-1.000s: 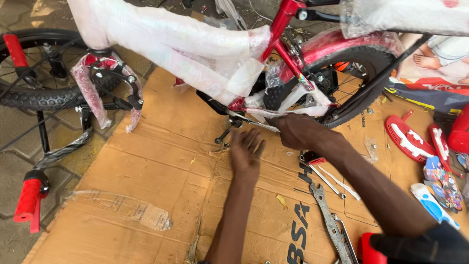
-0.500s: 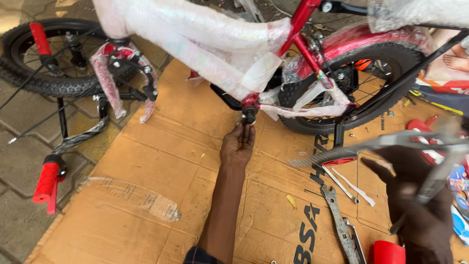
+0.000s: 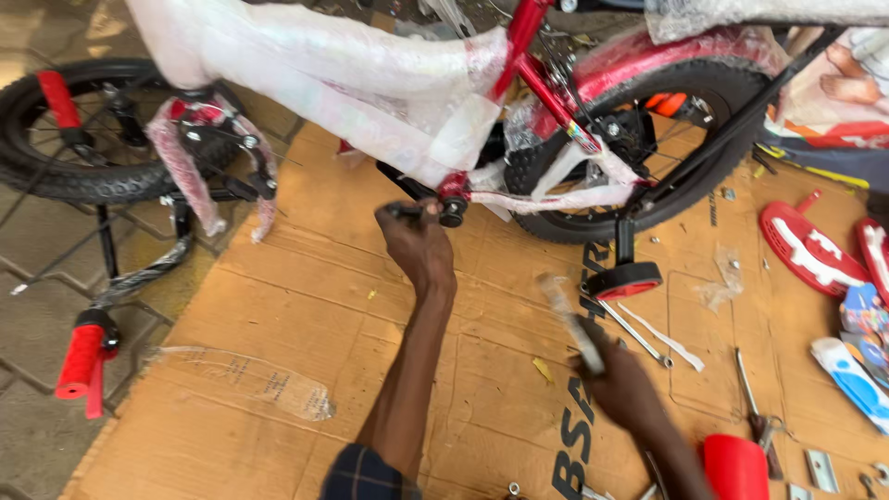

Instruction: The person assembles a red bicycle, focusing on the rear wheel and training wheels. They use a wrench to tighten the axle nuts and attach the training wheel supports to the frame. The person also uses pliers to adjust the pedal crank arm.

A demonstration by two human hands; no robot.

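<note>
At the far left the red handlebar grip (image 3: 81,361) is lying on the paving beside the flattened cardboard (image 3: 306,315), and the front wheel (image 3: 83,130) is sitting lower and further in than half a second ago, since my view is shifting. My left hand (image 3: 419,245) is reaching up under the wrapped bicycle frame (image 3: 352,83), fingers curled around the black crank arm (image 3: 407,211) by the bottom bracket; a second ago it was lying spread flat on the cardboard. Further right, my right hand (image 3: 622,384) is now hanging low over the cardboard, fist closed on a metal wrench (image 3: 569,319) that is blurring as it swings; before, this hand was up against the frame. Loose spanners (image 3: 639,333) are lying just beside the small training wheel (image 3: 622,280), below the rear wheel (image 3: 648,130).
</note>
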